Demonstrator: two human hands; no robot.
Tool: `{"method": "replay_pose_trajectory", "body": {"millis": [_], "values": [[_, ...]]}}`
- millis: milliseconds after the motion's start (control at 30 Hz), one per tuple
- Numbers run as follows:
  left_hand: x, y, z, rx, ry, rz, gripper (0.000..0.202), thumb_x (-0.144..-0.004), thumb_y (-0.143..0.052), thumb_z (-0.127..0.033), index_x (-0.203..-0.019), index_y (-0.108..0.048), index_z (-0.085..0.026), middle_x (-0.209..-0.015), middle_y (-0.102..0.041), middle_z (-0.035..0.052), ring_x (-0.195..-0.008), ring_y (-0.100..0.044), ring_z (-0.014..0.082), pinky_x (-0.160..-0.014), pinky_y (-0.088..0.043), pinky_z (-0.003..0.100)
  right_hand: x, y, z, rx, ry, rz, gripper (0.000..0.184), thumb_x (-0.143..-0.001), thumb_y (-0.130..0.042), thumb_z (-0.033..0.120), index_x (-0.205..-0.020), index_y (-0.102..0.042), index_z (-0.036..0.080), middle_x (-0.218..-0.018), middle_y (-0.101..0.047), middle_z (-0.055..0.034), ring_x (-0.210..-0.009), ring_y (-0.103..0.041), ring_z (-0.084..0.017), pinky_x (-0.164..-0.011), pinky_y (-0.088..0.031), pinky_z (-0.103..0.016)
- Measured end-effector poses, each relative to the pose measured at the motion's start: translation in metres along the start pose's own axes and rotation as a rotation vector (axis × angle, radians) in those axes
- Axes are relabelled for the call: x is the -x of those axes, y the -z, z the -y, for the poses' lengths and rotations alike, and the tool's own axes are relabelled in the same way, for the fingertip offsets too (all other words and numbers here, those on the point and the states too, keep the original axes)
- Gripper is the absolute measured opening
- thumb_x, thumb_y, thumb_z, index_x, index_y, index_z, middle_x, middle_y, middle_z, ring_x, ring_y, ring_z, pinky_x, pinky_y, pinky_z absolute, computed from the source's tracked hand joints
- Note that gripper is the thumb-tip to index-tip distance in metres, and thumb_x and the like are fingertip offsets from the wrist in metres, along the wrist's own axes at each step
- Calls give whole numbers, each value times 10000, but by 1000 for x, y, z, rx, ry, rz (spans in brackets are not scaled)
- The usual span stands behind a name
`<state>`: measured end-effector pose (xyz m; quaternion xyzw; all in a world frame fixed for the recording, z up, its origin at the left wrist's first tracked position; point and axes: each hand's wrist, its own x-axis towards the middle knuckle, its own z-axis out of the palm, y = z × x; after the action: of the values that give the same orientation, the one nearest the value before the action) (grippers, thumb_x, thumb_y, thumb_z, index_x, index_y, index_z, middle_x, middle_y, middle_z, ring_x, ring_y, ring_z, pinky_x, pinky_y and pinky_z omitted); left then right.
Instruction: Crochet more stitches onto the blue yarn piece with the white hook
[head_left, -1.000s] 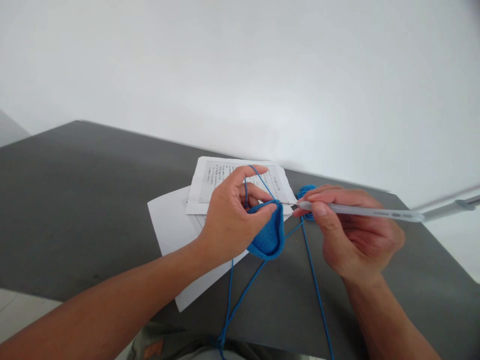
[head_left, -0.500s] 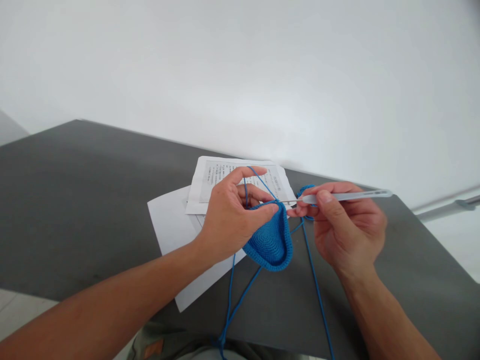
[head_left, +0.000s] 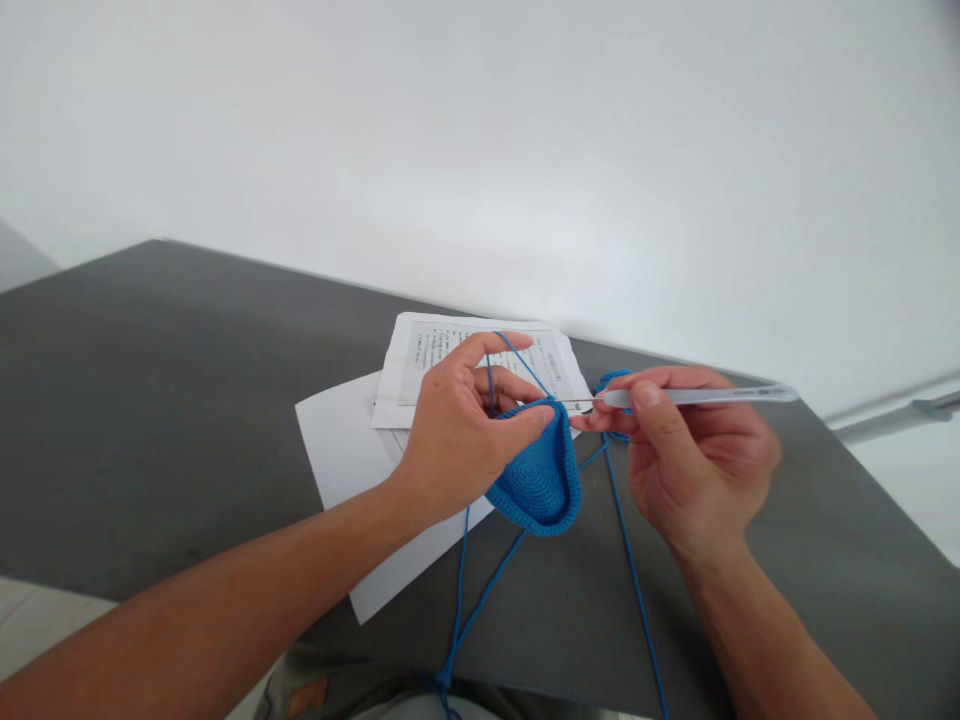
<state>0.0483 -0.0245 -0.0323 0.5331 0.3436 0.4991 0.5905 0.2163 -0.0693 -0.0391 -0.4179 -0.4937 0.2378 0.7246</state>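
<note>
My left hand pinches the upper edge of a blue crocheted piece, cupped and with a raised rim. Over its lifted index finger runs blue yarn, stretched down to the edge of the work. My right hand grips a crochet hook by its pale plastic handle. The hook's thin metal shaft points left and meets the piece's top edge beside my left fingertips. Its very tip is too small to make out. Behind my right fingers sits a bundle of blue yarn, partly hidden.
Printed sheets and a blank-looking white paper lie on the dark grey table under and behind my left hand. Loose yarn strands trail to the table's near edge. A white wall rises behind the table.
My right hand and the crochet hook have shifted slightly right, and the handle is a little more level. The crocheted piece has moved a touch up and left. My left hand keeps its hold.
</note>
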Motion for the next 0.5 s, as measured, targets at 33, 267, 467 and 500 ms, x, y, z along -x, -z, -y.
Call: {"method": "replay_pose_trajectory", "body": {"millis": [33, 267, 467, 500], "values": [[0, 0, 0, -5, -3, -3, 559, -640, -796, -75, -1167, -642, -176, -746, -744, -25, -584, -581, 98, -518, -447, 198, 0, 0, 0, 12, 7, 4, 78, -899, -794, 249, -884, -758, 183, -753, -777, -6, -579, -757, -158, -605, -691, -294], [0, 0, 4, -44, -37, -11, 533, -680, -801, -101, -1182, -640, -182, -744, -736, -28, -587, -559, 95, -531, -452, 202, 3, 1, 0, 183, 127, 55, 37, -941, -752, 234, -932, -744, 199, -764, -770, 0, -638, -766, -155, -647, -685, -290], [0, 0, 6, -107, -80, -31, 505, -704, -779, -101, -1184, -644, -181, -764, -748, -11, -605, -564, 105, -561, -446, 220, 4, 3, 4, 423, 290, 142, 67, -940, -719, 185, -973, -749, 235, -826, -761, -17, -705, -776, -188, -657, -664, -320], [0, 0, 6, -111, -82, -35, 498, -709, -774, -103, -1184, -645, -185, -766, -748, -10, -608, -566, 106, -568, -447, 222, 4, 3, 5, 470, 338, 164, 99, -932, -719, 173, -988, -748, 250, -845, -767, -23, -723, -775, -199, -662, -658, -336]]}}
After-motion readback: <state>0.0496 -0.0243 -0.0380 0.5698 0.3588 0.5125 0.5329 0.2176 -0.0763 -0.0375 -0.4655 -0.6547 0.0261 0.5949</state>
